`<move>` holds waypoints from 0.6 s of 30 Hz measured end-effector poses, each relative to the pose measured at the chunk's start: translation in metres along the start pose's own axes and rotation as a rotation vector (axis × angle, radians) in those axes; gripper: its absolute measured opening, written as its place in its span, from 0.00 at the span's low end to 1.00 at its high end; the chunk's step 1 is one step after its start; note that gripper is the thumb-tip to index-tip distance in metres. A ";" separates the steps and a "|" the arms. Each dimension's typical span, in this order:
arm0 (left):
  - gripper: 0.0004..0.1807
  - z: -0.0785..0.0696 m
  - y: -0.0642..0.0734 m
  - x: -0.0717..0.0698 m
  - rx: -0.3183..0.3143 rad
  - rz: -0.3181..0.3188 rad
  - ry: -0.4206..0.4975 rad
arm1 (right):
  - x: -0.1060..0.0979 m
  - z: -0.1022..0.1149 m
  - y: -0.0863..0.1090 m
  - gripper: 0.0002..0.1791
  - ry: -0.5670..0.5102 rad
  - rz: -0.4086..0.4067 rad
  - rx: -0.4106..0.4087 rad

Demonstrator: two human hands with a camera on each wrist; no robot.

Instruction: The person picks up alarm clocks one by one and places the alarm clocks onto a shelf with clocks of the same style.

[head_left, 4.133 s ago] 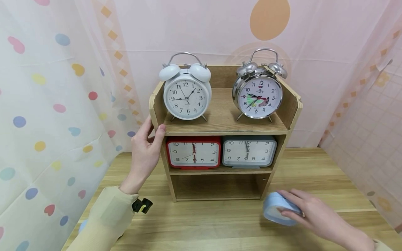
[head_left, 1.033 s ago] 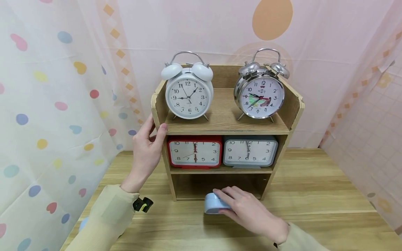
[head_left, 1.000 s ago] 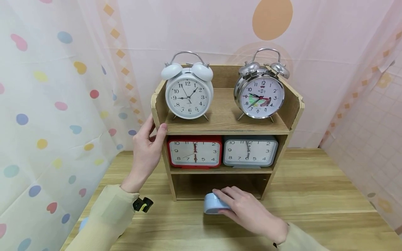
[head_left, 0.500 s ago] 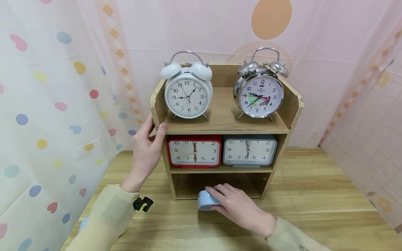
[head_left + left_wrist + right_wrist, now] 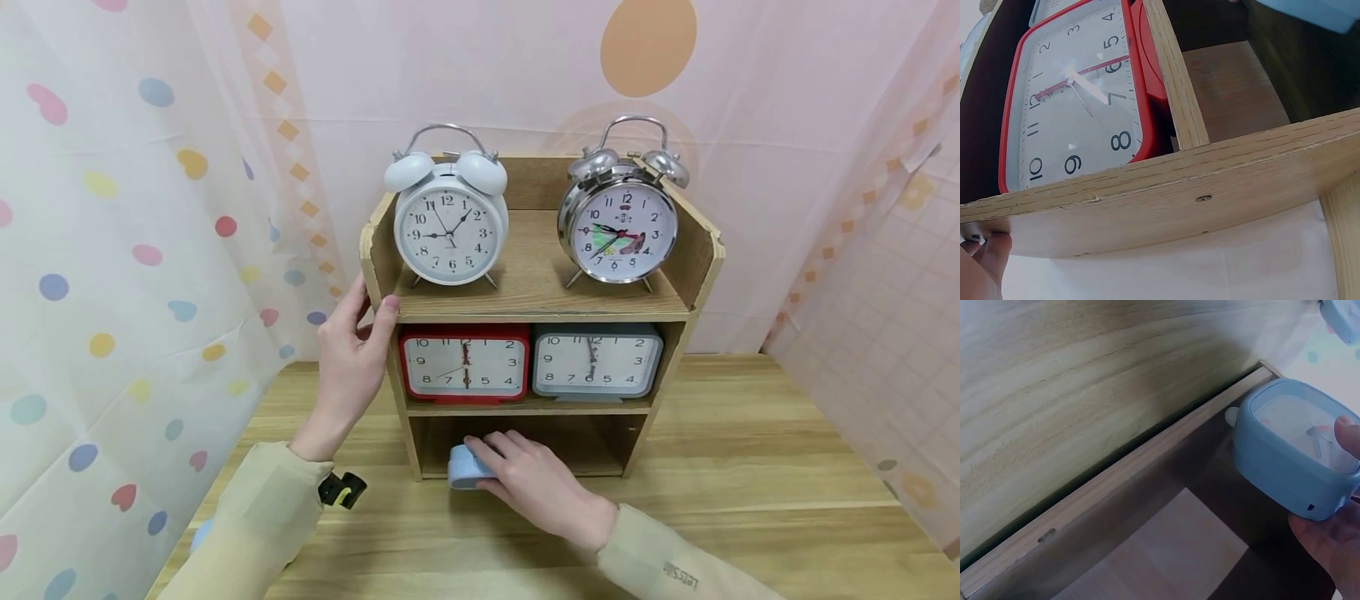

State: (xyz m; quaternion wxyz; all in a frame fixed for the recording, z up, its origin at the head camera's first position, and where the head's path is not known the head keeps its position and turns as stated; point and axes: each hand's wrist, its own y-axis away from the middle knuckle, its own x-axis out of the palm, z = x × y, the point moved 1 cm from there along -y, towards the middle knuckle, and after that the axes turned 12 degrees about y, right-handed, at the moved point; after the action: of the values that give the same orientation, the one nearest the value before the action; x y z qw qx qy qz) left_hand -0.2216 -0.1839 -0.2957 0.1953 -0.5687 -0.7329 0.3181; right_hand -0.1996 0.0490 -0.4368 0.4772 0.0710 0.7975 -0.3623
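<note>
My right hand (image 5: 536,487) holds a small light blue alarm clock (image 5: 463,469) at the left front of the bottom compartment of a wooden shelf (image 5: 540,300). In the right wrist view, the thumb lies across the face of the blue clock (image 5: 1285,456) and fingers support its underside. My left hand (image 5: 351,362) grips the shelf's left side, thumb on the front edge. Above, a red clock (image 5: 465,367) and a grey clock (image 5: 596,367) fill the middle compartment. A white twin-bell clock (image 5: 450,233) and a silver twin-bell clock (image 5: 622,229) stand on top.
Another light blue object (image 5: 201,533) sits at the table's left, mostly hidden by my left sleeve. The wooden table (image 5: 765,467) extends in front of the shelf and to both sides. A patterned curtain (image 5: 150,250) hangs on the left and behind.
My right hand has carried the blue clock from the right of the shelf leftward and slightly forward to the bottom compartment's left front. The left hand stays on the shelf side.
</note>
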 end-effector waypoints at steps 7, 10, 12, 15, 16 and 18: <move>0.26 0.000 0.000 0.000 0.001 -0.001 0.002 | 0.012 0.002 -0.006 0.31 0.035 -0.015 -0.008; 0.26 0.000 0.000 0.000 0.001 0.001 0.002 | 0.015 0.002 -0.008 0.30 0.053 -0.016 0.001; 0.27 0.000 0.000 0.000 0.002 0.000 0.002 | 0.016 0.003 -0.010 0.30 0.056 -0.018 0.010; 0.27 0.000 0.000 0.000 0.003 -0.003 0.003 | 0.016 0.003 -0.013 0.29 0.051 -0.019 0.024; 0.27 0.000 0.000 0.000 0.003 -0.004 0.002 | 0.016 0.003 -0.014 0.29 0.048 -0.017 0.028; 0.27 0.000 0.000 0.000 0.004 -0.005 0.002 | 0.017 0.003 -0.017 0.29 0.045 -0.012 0.032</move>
State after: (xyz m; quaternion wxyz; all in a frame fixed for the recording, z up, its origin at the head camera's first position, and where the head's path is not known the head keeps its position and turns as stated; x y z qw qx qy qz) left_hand -0.2215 -0.1841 -0.2952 0.1980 -0.5670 -0.7333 0.3186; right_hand -0.2138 0.0309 -0.4427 0.4559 0.0819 0.8024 -0.3762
